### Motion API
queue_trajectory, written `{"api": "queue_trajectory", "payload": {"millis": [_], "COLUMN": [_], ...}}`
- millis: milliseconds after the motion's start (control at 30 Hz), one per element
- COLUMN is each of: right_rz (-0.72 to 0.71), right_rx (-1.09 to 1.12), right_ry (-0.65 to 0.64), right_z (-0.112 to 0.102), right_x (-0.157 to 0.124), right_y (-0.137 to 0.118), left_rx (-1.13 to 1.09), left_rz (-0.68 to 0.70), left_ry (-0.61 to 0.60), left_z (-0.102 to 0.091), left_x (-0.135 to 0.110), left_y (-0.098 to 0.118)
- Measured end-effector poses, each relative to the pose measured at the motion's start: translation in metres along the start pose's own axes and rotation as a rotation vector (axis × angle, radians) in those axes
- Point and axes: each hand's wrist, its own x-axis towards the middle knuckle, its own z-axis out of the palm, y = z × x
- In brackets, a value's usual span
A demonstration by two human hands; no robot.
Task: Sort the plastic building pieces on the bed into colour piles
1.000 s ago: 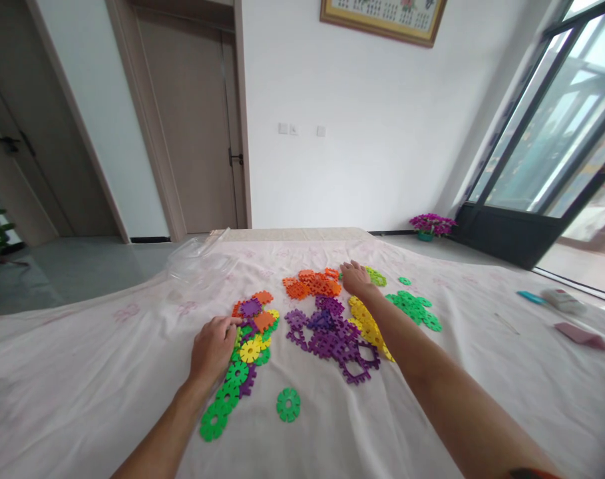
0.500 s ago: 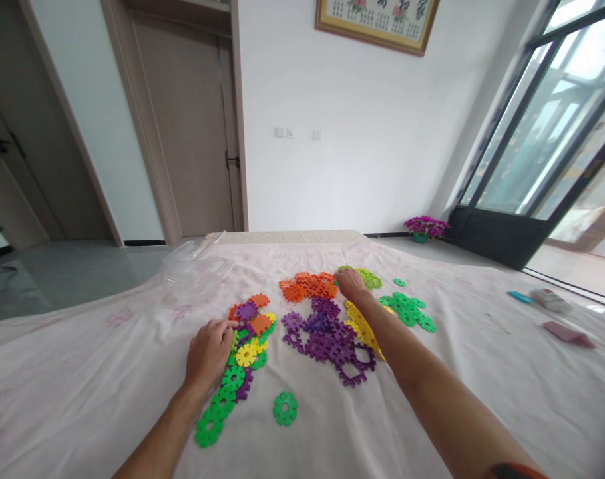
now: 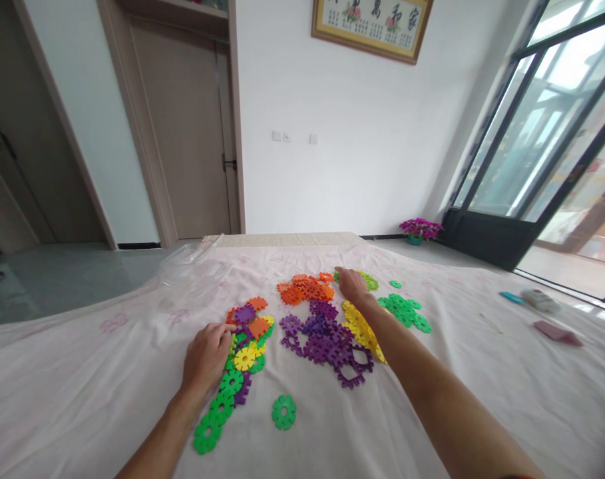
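Note:
Flat plastic snowflake-shaped building pieces lie sorted by colour on a pale pink cloth [image 3: 82, 372]. My left hand [image 3: 205, 356] rests, fingers curled loosely, on the edge of a mixed pile [image 3: 245, 332] of green, yellow, orange and purple pieces. My right hand [image 3: 352, 284] reaches far forward, fingers stretched out flat, touching the spot between the orange pile [image 3: 305, 289] and the light green pile [image 3: 368, 281]. Under my right forearm lie the purple pile [image 3: 327, 336] and the yellow pile [image 3: 362, 326]. A dark green pile [image 3: 404, 311] sits to the right.
A single green piece [image 3: 284, 412] lies alone near me. A clear plastic bag [image 3: 192, 266] lies at the far left of the cloth. Small items [image 3: 539, 301] and a dark red card [image 3: 554, 330] rest at the right edge. A door, a wall and a glass door stand beyond.
My right hand has shifted slightly left, toward the gap between the orange and light green piles. My left hand stays on the mixed pile. The camera tilted a little.

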Motion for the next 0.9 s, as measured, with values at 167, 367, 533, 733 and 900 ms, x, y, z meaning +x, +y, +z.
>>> {"api": "queue_trajectory", "payload": {"millis": [167, 367, 533, 733, 900], "right_rz": [0.295, 0.239, 0.146, 0.285, 0.248], "right_rx": [0.158, 0.19, 0.186, 0.125, 0.135], "right_ry": [0.087, 0.05, -0.055, -0.024, 0.066], "right_z": [-0.011, 0.008, 0.029, 0.034, 0.02], "right_x": [-0.015, -0.054, -0.073, -0.076, -0.067], "right_y": [0.056, 0.114, 0.124, 0.142, 0.119], "left_rx": [0.006, 0.006, -0.003, -0.005, 0.001], "left_rz": [0.0, -0.018, -0.019, -0.022, -0.01], "left_ry": [-0.01, -0.012, -0.015, -0.025, -0.017], "left_z": [0.001, 0.001, 0.0, -0.002, -0.003], "left_x": [0.0, 0.001, 0.001, 0.0, 0.0], "left_y": [-0.002, -0.002, -0.002, 0.001, 0.001]}}
